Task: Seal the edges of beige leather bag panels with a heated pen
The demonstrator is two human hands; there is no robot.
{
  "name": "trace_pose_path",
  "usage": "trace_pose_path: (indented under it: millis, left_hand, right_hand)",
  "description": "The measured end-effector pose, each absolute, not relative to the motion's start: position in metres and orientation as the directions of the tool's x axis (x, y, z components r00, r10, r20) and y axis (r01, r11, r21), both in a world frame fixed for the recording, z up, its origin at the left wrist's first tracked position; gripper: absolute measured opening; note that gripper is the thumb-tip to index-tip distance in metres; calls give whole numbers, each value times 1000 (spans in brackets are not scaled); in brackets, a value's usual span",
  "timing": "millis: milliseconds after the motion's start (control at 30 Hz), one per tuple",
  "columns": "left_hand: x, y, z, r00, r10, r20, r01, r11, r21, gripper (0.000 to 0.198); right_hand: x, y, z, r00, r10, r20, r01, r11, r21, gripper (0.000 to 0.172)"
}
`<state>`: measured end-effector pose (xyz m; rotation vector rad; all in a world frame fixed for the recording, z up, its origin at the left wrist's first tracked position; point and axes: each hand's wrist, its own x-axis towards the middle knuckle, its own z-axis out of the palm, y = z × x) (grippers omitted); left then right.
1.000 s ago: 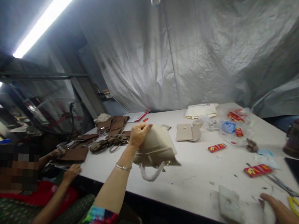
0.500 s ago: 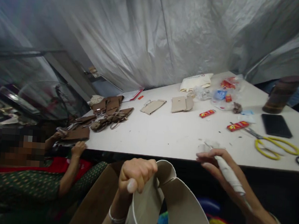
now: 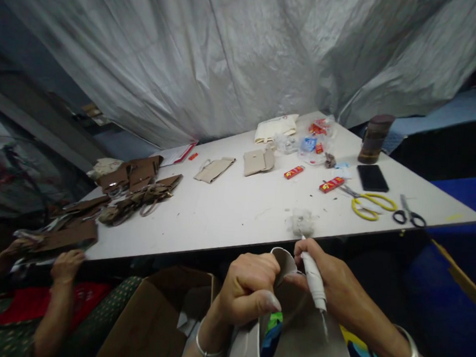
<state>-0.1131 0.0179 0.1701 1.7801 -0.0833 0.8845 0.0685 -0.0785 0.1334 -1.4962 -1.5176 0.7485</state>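
My left hand (image 3: 248,291) is closed on the upper edge of a beige leather bag piece (image 3: 308,341), which curves down below the table's front edge. In my right hand (image 3: 336,283) is a thin tool with a white-wrapped handle (image 3: 314,279) and a slender metal point at each end. My right fingertips are at the curled edge of the beige piece, close to my left hand. Just beyond the tool's upper tip, a whitish translucent clump (image 3: 302,221) lies on the table (image 3: 219,215).
Yellow-handled scissors (image 3: 372,204), black scissors (image 3: 409,212), a phone (image 3: 372,178) and a dark bottle (image 3: 376,138) stand or lie at right. Brown bag pieces (image 3: 140,171) are heaped at left near a co-worker's hands (image 3: 67,264). A cardboard box (image 3: 150,319) is below.
My right hand has come left with the white-handled tool, from apart to the edge of the beige piece. The view has turned right, so the table's contents appear farther left.
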Motion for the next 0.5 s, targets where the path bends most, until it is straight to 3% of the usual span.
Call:
trace_pose_path:
  millis: [300,500]
  left_hand:
    - [-103,17,164,745,351,568,-429,-401,810,55]
    - [-99,17,158,747,354,562,-435,-379,817,53]
  right_hand:
    - [66,-84,123,115,962,249,553,147,-820,26]
    - [67,-85,118,125,961,248,536,145,-832,9]
